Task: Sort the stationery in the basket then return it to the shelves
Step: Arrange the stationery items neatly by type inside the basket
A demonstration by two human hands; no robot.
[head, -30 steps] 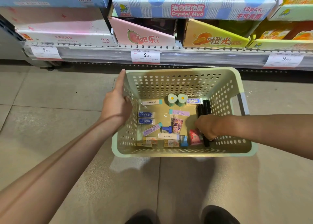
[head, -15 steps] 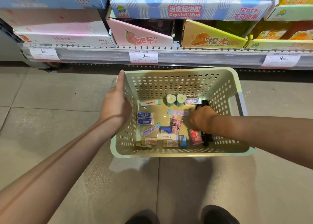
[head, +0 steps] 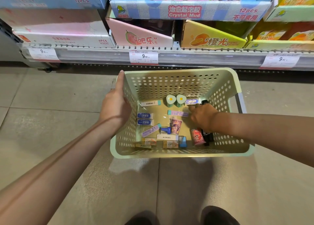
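Head view, looking down: a pale green perforated basket (head: 180, 82) is held above a tiled shop floor (head: 51, 122) in front of a low shelf (head: 169, 54) stocked with boxed toys. The left hand (head: 117, 104) grips the basket's left rim, thumb lying along the top edge and fingers curled over the outside wall. The right hand (head: 203, 117) reaches inside, back of the hand to the camera; its extended fingertips (head: 192, 107) touch the basket bottom just beside a small blue-wrapped eraser (head: 192, 102) at the far wall, and whether anything is held in the palm cannot be told. Black marker pens (head: 206, 137) lie along the right wall, partly hidden under that wrist, with a red cartoon-printed tube (head: 198, 137) just beside them. Two mint egg-shaped erasers (head: 175, 100) stand upright near the far wall. A pink cartoon-printed cup (head: 176, 126) lies at the centre beside a blue stamp (head: 166, 130). Two blue erasers (head: 145, 119) lie stacked near the left wall, and yellow eraser boxes (head: 149, 141) sit along the near edge. On the shelf stand a pink display box (head: 141, 36), an orange display box (head: 210, 37) and a blue Crystal Mud carton (head: 185, 10), with price tags (head: 143, 56) reading 9.90. The toes of dark shoes (head: 219, 216) show at the bottom edge.
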